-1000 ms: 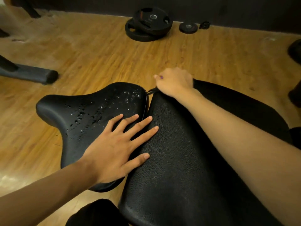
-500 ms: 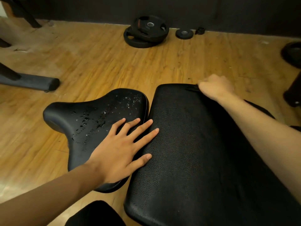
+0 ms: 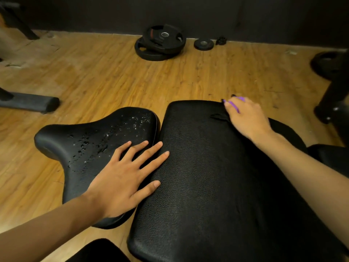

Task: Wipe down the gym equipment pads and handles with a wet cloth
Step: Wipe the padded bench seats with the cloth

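Two black padded surfaces fill the lower half: a narrow seat pad [image 3: 90, 144] beaded with water drops, and beside it a wide textured pad [image 3: 198, 186]. My left hand [image 3: 120, 178] lies flat with spread fingers across the gap, touching both pads. At the wide pad's far right corner, my right hand [image 3: 247, 120] holds a dark cloth [image 3: 219, 116] against it. A dark fold sticks out at the left of the hand and a purple bit shows between the fingers; most of the cloth is hidden under the hand.
Wooden floor all round. Stacked black weight plates [image 3: 160, 44] and a small plate [image 3: 203, 44] lie by the dark back wall. A black padded bar [image 3: 32, 104] lies on the floor at left. A dark machine frame [image 3: 336, 87] stands at the right edge.
My right hand has swept with the cloth along the wide pad's far edge, from its left corner to its right corner. The left hand has stayed flat in place.
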The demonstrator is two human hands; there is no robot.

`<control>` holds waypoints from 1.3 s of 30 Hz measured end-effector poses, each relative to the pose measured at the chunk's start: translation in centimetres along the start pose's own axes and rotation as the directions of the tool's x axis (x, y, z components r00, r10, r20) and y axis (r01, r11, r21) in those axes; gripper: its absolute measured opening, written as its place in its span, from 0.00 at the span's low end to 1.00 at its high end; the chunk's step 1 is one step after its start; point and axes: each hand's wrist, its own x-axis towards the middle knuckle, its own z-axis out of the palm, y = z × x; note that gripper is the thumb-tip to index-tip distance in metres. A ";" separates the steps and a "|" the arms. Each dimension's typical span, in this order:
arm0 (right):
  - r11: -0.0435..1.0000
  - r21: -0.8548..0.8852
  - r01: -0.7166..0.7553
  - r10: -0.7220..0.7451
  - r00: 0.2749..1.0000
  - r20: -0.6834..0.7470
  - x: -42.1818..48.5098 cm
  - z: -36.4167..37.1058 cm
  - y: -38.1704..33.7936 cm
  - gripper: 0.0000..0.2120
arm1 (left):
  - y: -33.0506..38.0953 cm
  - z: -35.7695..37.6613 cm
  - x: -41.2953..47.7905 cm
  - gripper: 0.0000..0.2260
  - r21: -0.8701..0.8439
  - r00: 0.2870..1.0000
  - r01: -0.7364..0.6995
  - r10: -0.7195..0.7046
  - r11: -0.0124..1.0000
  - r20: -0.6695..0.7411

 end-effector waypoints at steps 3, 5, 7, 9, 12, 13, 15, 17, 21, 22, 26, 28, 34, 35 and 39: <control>0.990 -0.044 -0.133 0.133 0.991 -0.004 -0.8 -1.0 0.7 0.21 | 0.1 0.0 0.1 0.29 -0.007 1.000 -0.001 0.001 1.000 0.003; 0.982 -0.088 -0.169 0.172 0.985 0.022 0.5 -0.4 -2.5 0.24 | 0.0 0.0 0.2 0.29 -0.020 1.000 -0.002 0.002 1.000 0.003; 0.988 -0.132 -0.085 0.096 0.993 0.074 2.4 1.4 -7.6 0.24 | -0.1 0.0 0.3 0.29 -0.036 1.000 -0.009 0.009 0.999 0.003; 0.981 -0.178 0.074 -0.046 0.987 0.153 3.5 3.7 -13.5 0.23 | -0.2 0.2 0.3 0.29 -0.035 1.000 -0.010 0.010 0.999 -0.005; 0.935 -0.257 0.245 -0.190 0.957 0.220 3.6 5.9 -18.0 0.22 | -0.2 0.2 0.3 0.29 -0.028 1.000 -0.011 0.010 1.000 -0.006; 0.928 -0.250 0.275 -0.225 0.951 0.213 3.6 6.0 -17.7 0.21 | -0.2 0.2 0.2 0.29 -0.025 1.000 -0.005 0.005 1.000 -0.005; 0.935 -0.179 0.305 -0.277 0.947 0.162 3.1 5.2 -15.1 0.20 | -0.4 0.2 0.1 0.28 -0.021 1.000 -0.002 0.002 1.000 0.002; 0.962 -0.081 0.260 -0.252 0.962 0.104 2.4 3.7 -10.6 0.19 | -0.3 0.2 -0.1 0.28 -0.018 1.000 -0.004 0.004 1.000 0.003; 0.999 0.041 0.031 -0.033 0.999 0.031 -0.7 0.1 -2.5 0.22 | 0.0 0.1 0.1 0.29 -0.023 1.000 -0.010 0.010 1.000 0.010; 1.000 0.009 -0.023 0.023 0.999 0.034 -1.1 -0.3 -2.0 0.24 | 0.0 0.0 0.2 0.29 -0.028 1.000 -0.013 0.013 1.000 0.013; 0.975 -0.205 -0.081 0.101 0.991 0.086 1.3 0.9 -7.6 0.37 | -0.3 0.2 0.5 0.29 -0.051 1.000 -0.023 0.023 0.998 0.001; 0.968 -0.242 0.071 -0.037 0.989 0.141 3.5 2.8 -11.5 0.34 | -0.5 0.3 0.4 0.29 -0.047 1.000 -0.025 0.025 0.999 -0.008; 0.987 -0.110 0.118 -0.108 0.990 0.089 5.0 3.6 -10.3 0.17 | -0.8 0.3 0.2 0.28 -0.029 0.999 -0.031 0.031 0.999 -0.011; 0.993 -0.055 0.103 -0.101 0.994 0.049 3.9 2.8 -8.4 0.16 | -0.8 0.3 0.2 0.28 -0.024 0.999 -0.031 0.030 0.999 -0.014; 0.999 0.016 0.028 -0.029 0.997 0.072 -1.2 -0.3 -0.5 0.27 | -0.4 0.2 0.4 0.29 -0.012 0.999 -0.029 0.029 1.000 -0.014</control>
